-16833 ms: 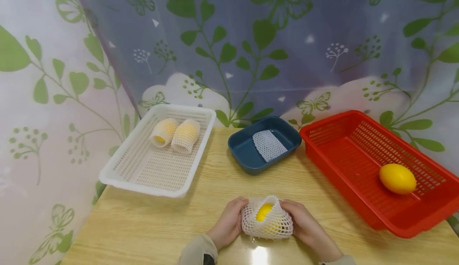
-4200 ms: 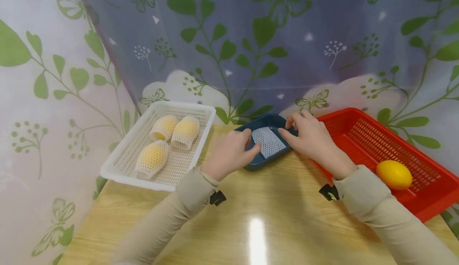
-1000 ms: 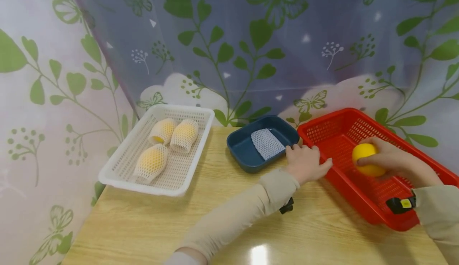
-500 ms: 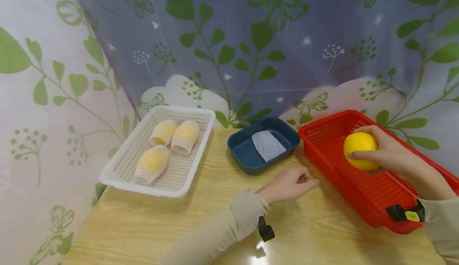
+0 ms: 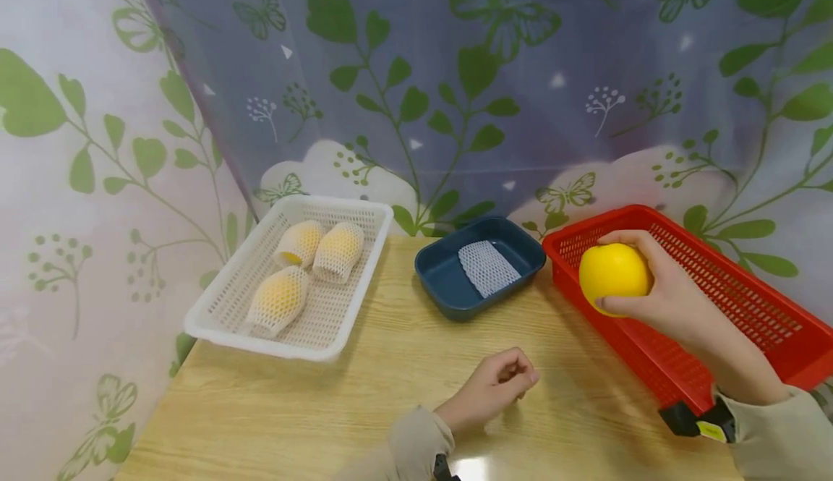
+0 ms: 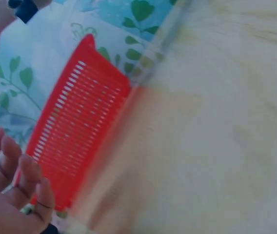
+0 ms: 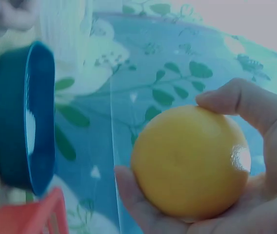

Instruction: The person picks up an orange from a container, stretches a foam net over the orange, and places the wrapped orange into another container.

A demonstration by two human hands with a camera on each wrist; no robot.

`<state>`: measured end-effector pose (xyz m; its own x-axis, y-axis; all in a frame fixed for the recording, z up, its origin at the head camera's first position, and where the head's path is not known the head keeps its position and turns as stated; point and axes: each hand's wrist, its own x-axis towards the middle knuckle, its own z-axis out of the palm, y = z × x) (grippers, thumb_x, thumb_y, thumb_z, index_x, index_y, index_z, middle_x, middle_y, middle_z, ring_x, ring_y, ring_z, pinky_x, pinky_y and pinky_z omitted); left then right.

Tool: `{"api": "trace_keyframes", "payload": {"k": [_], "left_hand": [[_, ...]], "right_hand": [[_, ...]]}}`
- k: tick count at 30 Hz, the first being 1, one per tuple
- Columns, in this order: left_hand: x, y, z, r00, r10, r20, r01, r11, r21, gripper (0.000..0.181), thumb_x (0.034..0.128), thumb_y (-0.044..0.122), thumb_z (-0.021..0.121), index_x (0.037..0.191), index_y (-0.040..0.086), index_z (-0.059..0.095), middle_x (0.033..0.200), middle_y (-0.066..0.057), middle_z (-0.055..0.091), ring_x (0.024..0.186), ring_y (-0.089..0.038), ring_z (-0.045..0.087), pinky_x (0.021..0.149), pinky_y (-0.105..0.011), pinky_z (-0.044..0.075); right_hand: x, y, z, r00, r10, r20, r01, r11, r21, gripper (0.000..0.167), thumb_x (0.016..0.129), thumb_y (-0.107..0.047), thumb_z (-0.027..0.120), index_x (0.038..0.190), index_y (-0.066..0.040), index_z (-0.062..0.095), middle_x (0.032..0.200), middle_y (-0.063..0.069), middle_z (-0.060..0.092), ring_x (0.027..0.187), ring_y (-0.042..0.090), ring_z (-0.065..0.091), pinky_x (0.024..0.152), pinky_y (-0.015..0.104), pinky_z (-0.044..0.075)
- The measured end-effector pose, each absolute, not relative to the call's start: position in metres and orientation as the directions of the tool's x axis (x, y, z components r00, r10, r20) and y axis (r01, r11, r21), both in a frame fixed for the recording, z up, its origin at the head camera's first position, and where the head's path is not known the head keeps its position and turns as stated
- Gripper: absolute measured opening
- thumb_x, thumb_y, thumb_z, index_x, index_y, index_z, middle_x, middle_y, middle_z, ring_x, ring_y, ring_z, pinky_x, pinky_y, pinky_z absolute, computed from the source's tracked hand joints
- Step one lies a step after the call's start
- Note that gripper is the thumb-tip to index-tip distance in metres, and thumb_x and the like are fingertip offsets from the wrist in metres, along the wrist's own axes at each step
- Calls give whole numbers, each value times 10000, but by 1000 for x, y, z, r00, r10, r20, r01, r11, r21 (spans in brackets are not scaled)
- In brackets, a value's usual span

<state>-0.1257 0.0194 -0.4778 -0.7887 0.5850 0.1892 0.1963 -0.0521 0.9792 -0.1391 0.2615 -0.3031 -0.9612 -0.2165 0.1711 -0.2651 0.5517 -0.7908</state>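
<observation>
My right hand (image 5: 670, 300) grips a smooth yellow fruit (image 5: 612, 278) above the near left side of the red basket (image 5: 742, 293). In the right wrist view, thumb and fingers reach around the fruit (image 7: 187, 161), whose exact kind I cannot tell. Loosely curled and holding nothing, my left hand (image 5: 488, 388) is just above the wooden table, in front of the dark blue tray (image 5: 437, 278). One white foam net sleeve (image 5: 487, 267) lies flat in that tray. The left wrist view shows the relaxed fingers (image 6: 29, 173).
At the left stands a white basket (image 5: 215, 311). In it lie three yellow fruits in foam nets, one of them a netted fruit (image 5: 280, 299) nearest the front. The wooden table (image 5: 273, 409) meets a leaf-patterned curtain (image 5: 403, 47) at the back.
The right hand has lifted the yellow fruit from inside the red basket and carried it left. My left hand has drawn back from beside the blue tray toward the table's front.
</observation>
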Motion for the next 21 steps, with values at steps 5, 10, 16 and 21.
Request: {"api": "trace_keyframes", "payload": {"k": [5,10,16,21], "left_hand": [[-117,6,-494,-812,537,229,215,-89,973,138,983,166,581,950,31,576,791,51,520,676,-13,491,613,-171,436],[-116,-7,-511,-819,517,250,222,-116,968,107,971,108,590,1007,15,550,880,16,560,784,-31,518,718,-189,443],[-115,-21,-523,-794,514,324,275,-171,946,246,948,50,601,1143,-20,469,948,-205,582,836,-60,530,769,-223,465],[-117,-25,-523,-751,543,375,324,-192,926,548,953,208,650,1314,-22,309,1025,-282,566,834,-141,536,759,-223,473]], "right_hand": [[-129,237,-312,-940,-214,264,-338,520,-784,750,758,11,807,1383,-124,414,1305,26,435,954,316,522,700,300,537],[-120,216,-324,-919,-208,334,-393,493,-776,802,721,15,829,1400,-140,431,1317,4,460,973,276,527,740,309,516],[-118,197,-344,-891,-206,405,-452,315,-834,861,680,111,795,1423,-83,405,1363,14,470,1040,226,526,798,288,510],[-118,184,-367,-865,-208,457,-487,128,-864,886,635,185,766,1415,-2,391,1374,102,460,1097,252,500,820,278,512]]}}
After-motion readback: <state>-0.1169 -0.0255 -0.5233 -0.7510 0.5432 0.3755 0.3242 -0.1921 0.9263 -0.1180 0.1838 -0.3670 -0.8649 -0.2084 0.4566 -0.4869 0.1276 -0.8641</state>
